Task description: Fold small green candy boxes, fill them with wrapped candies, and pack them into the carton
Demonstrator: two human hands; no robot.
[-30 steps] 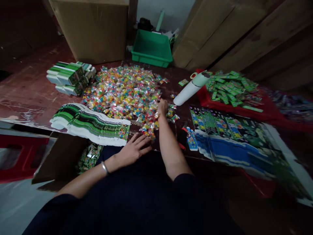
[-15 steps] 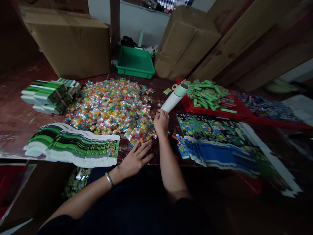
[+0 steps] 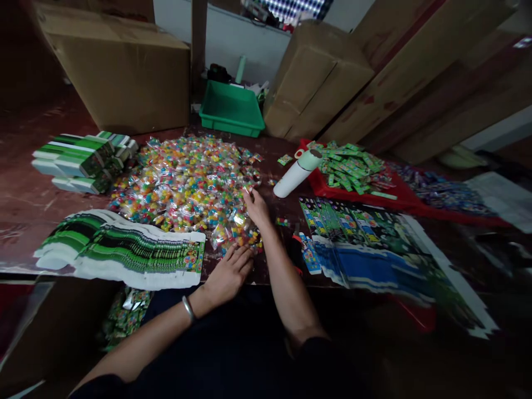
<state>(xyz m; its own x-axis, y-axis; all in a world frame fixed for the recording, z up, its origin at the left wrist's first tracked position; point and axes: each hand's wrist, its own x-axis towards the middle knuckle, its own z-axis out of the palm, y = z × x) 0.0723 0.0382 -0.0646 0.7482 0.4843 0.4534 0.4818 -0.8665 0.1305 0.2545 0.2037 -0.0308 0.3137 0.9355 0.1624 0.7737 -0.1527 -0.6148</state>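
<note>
A wide heap of small clear bags of multicoloured candy lies on the dark red table. My left hand rests palm down at the heap's near edge, fingers stretched out and touching the closest candy bags. Against the right side of the heap is my right hand, its fingers extended toward the bags; the fingertips are partly lost among the shiny wrappers, and no held item shows. A white bottle with a pale green cap leans at a slant in the view, just beyond the right hand.
Fanned green printed cartons lie at left, with stacked cartons behind. Blue-and-green printed cartons spread at right. A red tray holds green packets. A green tray and cardboard boxes stand at the back.
My right hand has left the side of the bottle and moved left to the candy heap. My left hand's fingers have drawn closer together. The view has shifted slightly.
</note>
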